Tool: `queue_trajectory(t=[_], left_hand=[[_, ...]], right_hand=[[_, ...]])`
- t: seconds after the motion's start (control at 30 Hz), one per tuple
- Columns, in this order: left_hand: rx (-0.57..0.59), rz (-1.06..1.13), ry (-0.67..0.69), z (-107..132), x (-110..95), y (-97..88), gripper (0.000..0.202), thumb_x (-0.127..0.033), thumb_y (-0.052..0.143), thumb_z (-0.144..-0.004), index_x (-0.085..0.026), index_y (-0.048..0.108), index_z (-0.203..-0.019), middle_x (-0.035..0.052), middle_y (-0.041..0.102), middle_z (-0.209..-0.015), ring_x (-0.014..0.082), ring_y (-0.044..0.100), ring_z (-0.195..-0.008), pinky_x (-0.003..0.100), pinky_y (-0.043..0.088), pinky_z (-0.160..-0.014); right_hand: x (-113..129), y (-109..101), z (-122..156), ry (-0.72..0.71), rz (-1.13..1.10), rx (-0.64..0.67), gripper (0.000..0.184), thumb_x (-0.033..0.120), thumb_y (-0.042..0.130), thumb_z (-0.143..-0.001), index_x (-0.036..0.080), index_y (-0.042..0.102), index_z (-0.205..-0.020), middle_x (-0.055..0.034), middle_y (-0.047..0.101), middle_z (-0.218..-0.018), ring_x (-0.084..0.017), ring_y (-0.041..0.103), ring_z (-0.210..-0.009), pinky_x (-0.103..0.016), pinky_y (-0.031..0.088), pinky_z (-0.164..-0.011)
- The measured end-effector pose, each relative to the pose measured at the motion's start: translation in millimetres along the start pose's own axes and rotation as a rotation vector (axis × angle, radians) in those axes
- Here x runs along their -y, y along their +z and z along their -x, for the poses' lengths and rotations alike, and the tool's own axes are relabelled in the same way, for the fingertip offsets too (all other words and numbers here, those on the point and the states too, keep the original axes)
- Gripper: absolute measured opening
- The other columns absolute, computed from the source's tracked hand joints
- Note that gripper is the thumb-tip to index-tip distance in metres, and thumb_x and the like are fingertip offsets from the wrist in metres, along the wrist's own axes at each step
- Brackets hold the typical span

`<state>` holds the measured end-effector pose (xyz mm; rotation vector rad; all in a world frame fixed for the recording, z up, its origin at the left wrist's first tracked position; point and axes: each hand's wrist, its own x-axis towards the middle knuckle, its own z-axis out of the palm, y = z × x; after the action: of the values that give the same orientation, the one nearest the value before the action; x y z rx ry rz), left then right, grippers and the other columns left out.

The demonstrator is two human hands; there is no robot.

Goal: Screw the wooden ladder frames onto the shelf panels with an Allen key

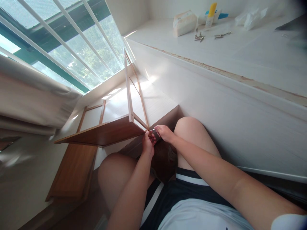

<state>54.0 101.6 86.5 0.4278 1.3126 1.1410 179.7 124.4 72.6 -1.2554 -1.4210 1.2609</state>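
A brown wooden panel point(103, 131) with a slim wooden frame point(129, 92) rising from it stands tilted in front of me. My left hand point(148, 143) is closed around the near corner, where panel and frame meet. In my right hand point(164, 132) is a thin metal tool point(153, 130), pinched between the fingers and pointing left at that same corner. The tool's tip is too small to make out, and my left fingers partly hide the joint.
Behind the panel lies another wooden frame piece point(103, 111); a wooden board point(74, 169) is at left. The white ledge point(240, 60) at right has a chipped edge and holds screws point(199, 37), longer metal pieces point(222, 35), a tissue pack point(184, 23) and a yellow-capped bottle point(211, 14). A barred window point(79, 41) is beyond.
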Motion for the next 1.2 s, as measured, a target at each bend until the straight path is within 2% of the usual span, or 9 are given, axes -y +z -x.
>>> queue_trajectory(t=[0.4, 0.7, 1.0, 1.2], left_hand=[[-0.003, -0.001, 0.001, 0, -1, 1.1, 0.034, -0.047, 0.062, -0.076, -0.015, 0.065, -0.089, -0.0040, 0.055, -0.065, 0.0064, 0.049, -0.049, 0.022, 0.034, -0.047], [-0.002, 0.002, -0.007, -1, -1, 0.5, 0.035, -0.047, 0.062, -0.076, -0.015, 0.064, -0.089, -0.0036, 0.056, -0.066, 0.0064, 0.049, -0.049, 0.021, 0.034, -0.047], [-0.012, -0.001, 0.000, -2, 0, 0.6, 0.035, -0.048, 0.062, -0.077, -0.015, 0.064, -0.088, -0.0030, 0.057, -0.065, 0.0069, 0.049, -0.048, 0.022, 0.034, -0.047], [-0.012, -0.007, 0.001, -4, 2, -0.3, 0.036, -0.049, 0.061, -0.077, -0.015, 0.064, -0.089, -0.0032, 0.056, -0.064, 0.0071, 0.050, -0.048, 0.022, 0.034, -0.047]], right_hand=[[3, 0, 1, -0.015, 0.050, -0.004, 0.044, 0.042, 0.038, -0.097, 0.019, 0.047, -0.060, 0.0030, 0.050, -0.050, -0.012, 0.046, -0.051, -0.024, 0.034, -0.057], [6, -2, 2, -0.052, 0.094, -0.063, 0.038, 0.040, 0.050, -0.093, 0.019, 0.048, -0.062, 0.0027, 0.049, -0.056, -0.013, 0.042, -0.057, -0.025, 0.028, -0.059], [2, 6, -2, 0.076, -0.113, -0.006, 0.050, 0.048, 0.040, -0.095, 0.018, 0.049, -0.056, 0.0016, 0.050, -0.046, -0.012, 0.044, -0.045, -0.025, 0.036, -0.055], [4, 8, -3, 0.196, -0.259, 0.057, 0.054, 0.048, 0.038, -0.095, 0.018, 0.048, -0.051, 0.0012, 0.046, -0.037, -0.010, 0.038, -0.035, -0.024, 0.034, -0.044]])
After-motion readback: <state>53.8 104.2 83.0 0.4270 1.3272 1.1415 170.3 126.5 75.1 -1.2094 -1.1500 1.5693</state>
